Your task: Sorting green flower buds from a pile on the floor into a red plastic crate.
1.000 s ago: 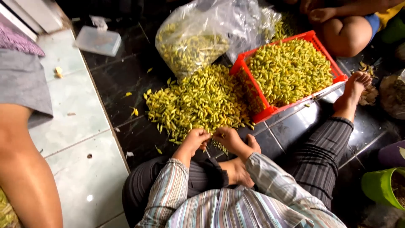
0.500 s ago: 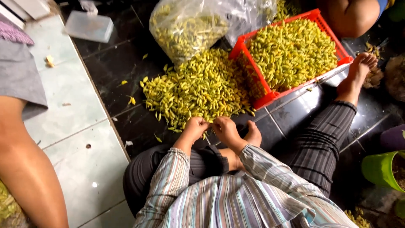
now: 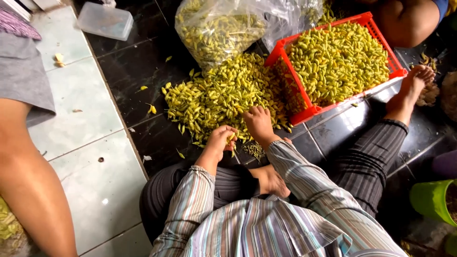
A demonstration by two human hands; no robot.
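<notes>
The person sits on the dark tile floor (image 3: 143, 62) sorting a loose heap of yellow-green buds (image 3: 219, 97) that lies at 12 o'clock from the hands. The left hand (image 3: 221, 142) has its fingers curled together, pinching a single bud (image 3: 232, 138); the right hand (image 3: 258, 123) rests palm-down on the heap's near edge, fingers slightly apart. A red crate (image 3: 397, 72), heaped full, sits at 2 o'clock. The step looks like picking; the next move needs a careful pinch.

Green bucket (image 3: 431, 202) cut by right edge, right hand (image 3: 258, 123) fingers buried in pods
</notes>
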